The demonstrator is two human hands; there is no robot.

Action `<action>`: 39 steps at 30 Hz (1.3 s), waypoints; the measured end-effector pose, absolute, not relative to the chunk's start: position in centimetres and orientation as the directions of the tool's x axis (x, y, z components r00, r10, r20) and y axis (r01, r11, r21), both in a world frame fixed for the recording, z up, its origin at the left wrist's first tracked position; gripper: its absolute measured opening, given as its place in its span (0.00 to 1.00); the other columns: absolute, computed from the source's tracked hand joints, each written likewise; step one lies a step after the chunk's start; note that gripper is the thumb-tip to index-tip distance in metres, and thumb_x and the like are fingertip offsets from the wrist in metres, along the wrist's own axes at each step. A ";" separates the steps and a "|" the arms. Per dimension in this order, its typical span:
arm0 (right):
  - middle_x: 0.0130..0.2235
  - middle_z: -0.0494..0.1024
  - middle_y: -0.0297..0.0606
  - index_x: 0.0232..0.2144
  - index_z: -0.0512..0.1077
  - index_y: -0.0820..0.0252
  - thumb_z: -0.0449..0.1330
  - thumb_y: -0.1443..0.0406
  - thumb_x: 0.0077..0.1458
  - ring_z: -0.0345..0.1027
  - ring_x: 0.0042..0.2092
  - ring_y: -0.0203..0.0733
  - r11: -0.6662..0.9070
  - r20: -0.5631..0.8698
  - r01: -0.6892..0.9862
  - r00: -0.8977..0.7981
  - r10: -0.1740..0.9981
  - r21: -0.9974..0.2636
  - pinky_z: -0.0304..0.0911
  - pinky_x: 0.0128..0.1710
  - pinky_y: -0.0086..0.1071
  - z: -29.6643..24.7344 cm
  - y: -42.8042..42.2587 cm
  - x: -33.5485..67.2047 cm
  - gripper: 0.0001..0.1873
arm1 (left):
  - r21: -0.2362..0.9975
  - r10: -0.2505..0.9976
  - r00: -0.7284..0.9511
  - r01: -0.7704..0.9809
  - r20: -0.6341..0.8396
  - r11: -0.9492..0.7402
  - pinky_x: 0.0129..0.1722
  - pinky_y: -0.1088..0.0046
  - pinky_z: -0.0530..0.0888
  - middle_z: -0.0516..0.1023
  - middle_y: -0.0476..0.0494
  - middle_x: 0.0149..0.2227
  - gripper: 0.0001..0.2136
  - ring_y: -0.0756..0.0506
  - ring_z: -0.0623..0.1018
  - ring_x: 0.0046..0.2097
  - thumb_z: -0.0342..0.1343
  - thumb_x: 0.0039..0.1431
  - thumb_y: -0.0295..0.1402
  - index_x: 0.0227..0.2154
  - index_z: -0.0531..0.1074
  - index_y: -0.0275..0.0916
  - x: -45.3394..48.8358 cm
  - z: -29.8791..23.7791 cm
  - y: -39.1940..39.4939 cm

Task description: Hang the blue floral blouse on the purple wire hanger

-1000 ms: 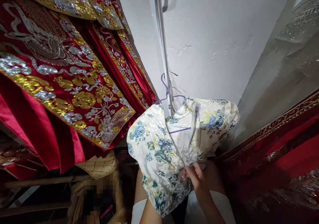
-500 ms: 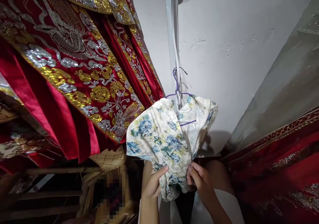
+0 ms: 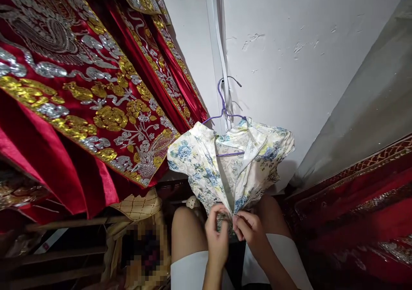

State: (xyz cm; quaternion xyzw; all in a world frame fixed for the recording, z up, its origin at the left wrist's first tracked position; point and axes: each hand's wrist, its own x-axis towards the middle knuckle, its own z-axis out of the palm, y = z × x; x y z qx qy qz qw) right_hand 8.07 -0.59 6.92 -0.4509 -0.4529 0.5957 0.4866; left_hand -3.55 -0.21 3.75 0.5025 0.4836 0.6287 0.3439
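A cream dress with blue and yellow flowers (image 3: 206,165) hangs on a purple wire hanger (image 3: 222,105) at a white wall strip. My left hand (image 3: 216,234) and my right hand (image 3: 249,232) are side by side below it. Each hand pinches the fabric where the two front edges of the dress meet. The fingers of both hands are closed on the cloth. My knees show under the hands.
Red garments with gold and silver embroidery (image 3: 90,92) hang close on the left. Another red embroidered cloth (image 3: 363,208) lies at the right under a grey plastic cover (image 3: 370,109). A gold quilted bag (image 3: 135,208) and wooden rails sit low on the left.
Both hands have moved together to the front opening of the dress and now pinch it. The dress has spread wider on the hanger.
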 end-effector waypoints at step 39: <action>0.14 0.62 0.28 0.21 0.73 0.60 0.62 0.47 0.53 0.53 0.19 0.32 -0.178 -0.170 -0.182 -0.058 0.984 -0.967 0.52 0.21 0.29 8.6 -0.3 9.6 0.23 | 0.959 0.971 0.047 0.151 0.236 -0.240 0.32 0.75 0.65 0.65 0.51 0.31 0.09 0.49 0.67 0.33 0.47 0.71 0.36 0.33 0.61 0.41 -1.2 5.1 -1.0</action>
